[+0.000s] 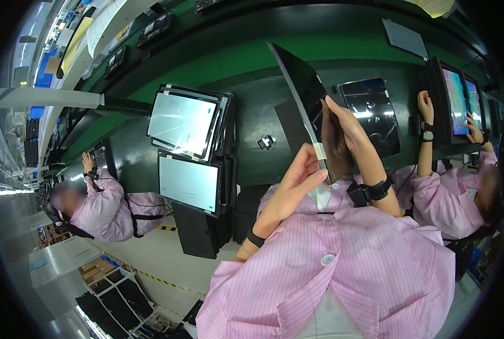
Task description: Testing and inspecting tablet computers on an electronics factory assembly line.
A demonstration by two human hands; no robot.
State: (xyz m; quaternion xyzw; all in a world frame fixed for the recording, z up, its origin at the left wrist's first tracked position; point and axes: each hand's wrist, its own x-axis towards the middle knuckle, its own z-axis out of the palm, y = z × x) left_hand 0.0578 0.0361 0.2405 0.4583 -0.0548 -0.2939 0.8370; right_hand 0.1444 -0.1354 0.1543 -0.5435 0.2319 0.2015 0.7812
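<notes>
A dark, glossy tablet [304, 85] stands tilted on edge above the green bench, gripped in both of my hands. My left hand [301, 174] pinches its near end, beside a pale tape tab [319, 151] on the edge. Along the screen side my right hand [348, 127] supports it, thumb by the rim and fingers partly hidden. Beneath the tablet, a dark flat sheet or pad [288, 121] shows in part. Left of it lies a small black-and-silver part [266, 142] whose kind I cannot make out.
To the left are two stacks of tablets with lit white screens, a far stack [183, 123] and a near stack [188, 183]. Another dark tablet [370, 116] lies at right. Co-workers sit at both sides; the right one's hand [475, 129] touches a lit screen [455, 101].
</notes>
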